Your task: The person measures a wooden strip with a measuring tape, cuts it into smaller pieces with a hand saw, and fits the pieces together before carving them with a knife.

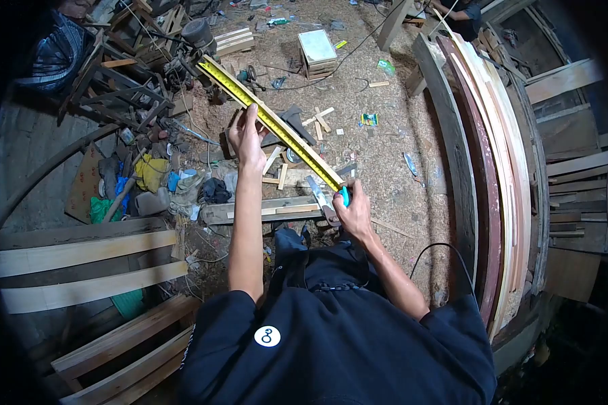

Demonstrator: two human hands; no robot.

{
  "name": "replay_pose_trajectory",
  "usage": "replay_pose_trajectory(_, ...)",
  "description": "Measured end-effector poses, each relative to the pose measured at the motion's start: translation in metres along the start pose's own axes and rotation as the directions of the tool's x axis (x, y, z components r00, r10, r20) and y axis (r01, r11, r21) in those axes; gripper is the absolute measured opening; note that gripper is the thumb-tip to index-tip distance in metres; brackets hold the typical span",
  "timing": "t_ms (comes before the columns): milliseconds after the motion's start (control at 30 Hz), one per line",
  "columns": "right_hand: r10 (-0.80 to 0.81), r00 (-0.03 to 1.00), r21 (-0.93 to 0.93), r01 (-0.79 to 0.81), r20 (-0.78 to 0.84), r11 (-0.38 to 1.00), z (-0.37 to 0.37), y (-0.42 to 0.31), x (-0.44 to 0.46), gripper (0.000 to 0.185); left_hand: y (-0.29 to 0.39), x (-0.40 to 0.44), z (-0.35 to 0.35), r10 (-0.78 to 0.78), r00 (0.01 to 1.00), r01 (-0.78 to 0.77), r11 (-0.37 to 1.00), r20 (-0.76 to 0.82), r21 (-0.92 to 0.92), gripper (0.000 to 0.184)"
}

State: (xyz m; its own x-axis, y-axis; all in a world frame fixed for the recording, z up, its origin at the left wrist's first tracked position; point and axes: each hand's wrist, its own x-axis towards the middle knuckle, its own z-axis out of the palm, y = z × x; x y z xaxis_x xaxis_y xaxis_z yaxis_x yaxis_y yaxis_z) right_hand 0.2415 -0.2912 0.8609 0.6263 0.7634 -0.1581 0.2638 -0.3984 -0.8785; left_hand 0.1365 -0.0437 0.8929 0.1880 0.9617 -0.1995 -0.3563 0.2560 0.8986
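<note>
A yellow tape measure (pixel 287 140) is drawn out along a narrow wooden strip (pixel 271 116), running from the upper left down to the lower right. Around the strip and tape, at about their middle, my left hand (pixel 248 138) is closed, with its thumb on top. My right hand (pixel 353 209) grips the turquoise tape case (pixel 345 196) at the near end, where the strip also ends. Strip and tape are held above the littered floor. Below them lie a handsaw (pixel 319 196) and short wood offcuts (pixel 282 177).
Long boards (pixel 490 148) are stacked along the right side. A block stack with a pale top (pixel 317 46) stands ahead. Rags (pixel 151 173) and wooden frames (pixel 125 81) crowd the left; planks (pixel 88 251) lie lower left. Another person (pixel 458 15) is at the top right.
</note>
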Motion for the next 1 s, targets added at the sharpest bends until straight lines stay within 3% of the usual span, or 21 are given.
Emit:
replay_pose_trajectory(433, 0.033, 0.999, 0.050, -0.033, -0.005, 0.998, 0.000, 0.008, -0.007, 0.030, -0.005, -0.005, 0.008, -0.009, 1.000, 0.008, 1.000, -0.025, -0.026, 0.016)
replay_pose_trajectory(633, 0.040, 0.983, 0.128, -0.017, -0.178, 0.992, -0.003, 0.004, -0.006, 0.042, -0.011, -0.006, 0.010, -0.047, 0.999, 0.047, 0.999, -0.011, -0.017, 0.017)
replay_pose_trajectory(700, 0.122, 0.991, 0.108, -0.128, 0.056, 0.986, -0.006, 0.020, 0.000, 0.046, -0.013, -0.006, 0.007, -0.067, 0.998, 0.067, 0.998, 0.006, -0.003, 0.021)
replay_pose_trajectory(900, 0.150, 0.981, 0.123, -0.166, 0.126, 0.978, -0.004, 0.042, 0.006, 0.043, -0.013, -0.004, 0.006, -0.087, 0.996, 0.088, 0.995, 0.021, -0.041, 0.025)
replay_pose_trajectory(1000, 0.193, 0.954, 0.276, -0.254, 0.230, 0.927, -0.001, 0.040, 0.005, 0.035, -0.009, -0.007, 0.009, -0.073, 0.997, 0.071, 0.996, 0.026, 0.054, 0.021)
